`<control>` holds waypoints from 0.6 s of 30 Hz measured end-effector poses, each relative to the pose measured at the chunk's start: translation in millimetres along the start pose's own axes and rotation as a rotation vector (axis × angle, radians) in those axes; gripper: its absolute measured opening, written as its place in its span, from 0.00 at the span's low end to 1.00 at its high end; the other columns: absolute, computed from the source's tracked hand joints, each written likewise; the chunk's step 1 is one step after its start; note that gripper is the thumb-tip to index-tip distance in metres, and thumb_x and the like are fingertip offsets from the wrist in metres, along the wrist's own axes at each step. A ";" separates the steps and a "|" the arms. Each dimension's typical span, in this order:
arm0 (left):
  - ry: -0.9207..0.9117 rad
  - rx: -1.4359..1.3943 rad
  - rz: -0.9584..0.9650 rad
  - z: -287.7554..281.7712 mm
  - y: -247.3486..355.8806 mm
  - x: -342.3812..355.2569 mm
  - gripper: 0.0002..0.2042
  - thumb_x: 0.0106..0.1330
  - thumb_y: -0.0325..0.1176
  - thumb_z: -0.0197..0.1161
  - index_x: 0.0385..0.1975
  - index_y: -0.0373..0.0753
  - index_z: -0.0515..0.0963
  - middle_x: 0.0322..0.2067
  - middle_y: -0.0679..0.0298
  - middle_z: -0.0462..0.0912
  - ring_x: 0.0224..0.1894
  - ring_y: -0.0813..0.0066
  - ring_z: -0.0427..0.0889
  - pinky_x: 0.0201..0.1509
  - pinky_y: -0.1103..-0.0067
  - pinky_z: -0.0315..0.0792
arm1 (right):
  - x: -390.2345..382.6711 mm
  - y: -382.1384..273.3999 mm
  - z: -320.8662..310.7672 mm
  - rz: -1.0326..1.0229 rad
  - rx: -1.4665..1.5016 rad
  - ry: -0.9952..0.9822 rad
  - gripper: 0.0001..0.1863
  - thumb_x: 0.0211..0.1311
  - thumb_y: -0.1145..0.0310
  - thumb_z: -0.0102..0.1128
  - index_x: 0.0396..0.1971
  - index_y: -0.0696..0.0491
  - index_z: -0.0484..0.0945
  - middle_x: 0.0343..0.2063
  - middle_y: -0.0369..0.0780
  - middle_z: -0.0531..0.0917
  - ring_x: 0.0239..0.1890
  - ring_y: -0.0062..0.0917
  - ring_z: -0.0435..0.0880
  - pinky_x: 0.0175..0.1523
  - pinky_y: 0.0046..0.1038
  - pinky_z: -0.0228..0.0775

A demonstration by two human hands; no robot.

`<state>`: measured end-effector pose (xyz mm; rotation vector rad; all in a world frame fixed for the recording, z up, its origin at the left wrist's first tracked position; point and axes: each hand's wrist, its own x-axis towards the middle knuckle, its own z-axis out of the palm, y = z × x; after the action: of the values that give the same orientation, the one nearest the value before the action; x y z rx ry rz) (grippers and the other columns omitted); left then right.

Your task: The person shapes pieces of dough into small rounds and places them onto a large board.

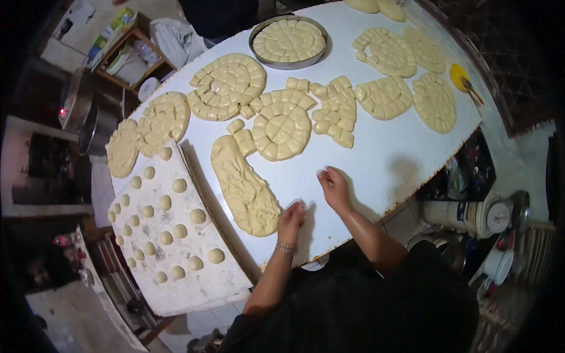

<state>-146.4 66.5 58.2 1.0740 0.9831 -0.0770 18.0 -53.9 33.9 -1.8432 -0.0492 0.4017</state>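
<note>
Fingers curled in, my left hand point(291, 217) hovers beside the lower right end of a long, lumpy dough slab point(246, 188). A metal band circles its wrist. My right hand point(334, 189) is over the white tabletop point(365, 170), its thumb and fingers drawn together. Whether either hand holds anything small, I cannot make out. Beyond them lies a dough round point(283, 134) scored into pieces, partly ringed by cut blocks. Separate dough pieces point(335, 112) are grouped to its right, and a few small blocks point(244, 140) touch the slab's upper end.
A round metal pan point(292, 65) of cut dough stands at the far edge. More scored rounds point(229, 86) lie left and right point(385, 52). On the left, a floured board point(194, 294) carries several dough balls point(198, 216). A yellow tool point(458, 76) lies at the right edge.
</note>
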 end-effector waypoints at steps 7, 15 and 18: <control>0.222 -0.795 -0.363 128.7 147.9 189.9 0.19 0.70 0.49 0.68 0.24 0.41 0.77 0.22 0.62 0.78 0.27 0.63 0.79 0.31 0.66 0.74 | 152.2 -74.9 62.1 0.718 0.689 0.057 0.26 0.67 0.61 0.77 0.54 0.63 0.79 0.43 0.50 0.85 0.36 0.37 0.87 0.34 0.37 0.80; 0.643 -0.340 0.150 111.1 19.9 114.2 0.14 0.60 0.27 0.72 0.43 0.32 0.77 0.34 0.59 0.83 0.29 0.70 0.82 0.33 0.74 0.79 | 66.4 -21.8 7.4 0.469 0.223 -0.133 0.27 0.66 0.74 0.66 0.65 0.57 0.71 0.48 0.48 0.85 0.39 0.34 0.90 0.41 0.37 0.85; 0.577 -0.220 0.229 70.5 -68.0 64.6 0.11 0.61 0.26 0.70 0.41 0.33 0.80 0.36 0.61 0.84 0.37 0.75 0.83 0.42 0.79 0.79 | 28.1 5.0 -61.8 0.545 0.079 -0.350 0.30 0.67 0.74 0.63 0.68 0.53 0.67 0.52 0.48 0.85 0.43 0.32 0.89 0.40 0.32 0.86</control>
<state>-96.8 2.7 -26.8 1.0150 1.3369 0.5445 61.9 -105.7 37.8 -1.6715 0.2317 1.0885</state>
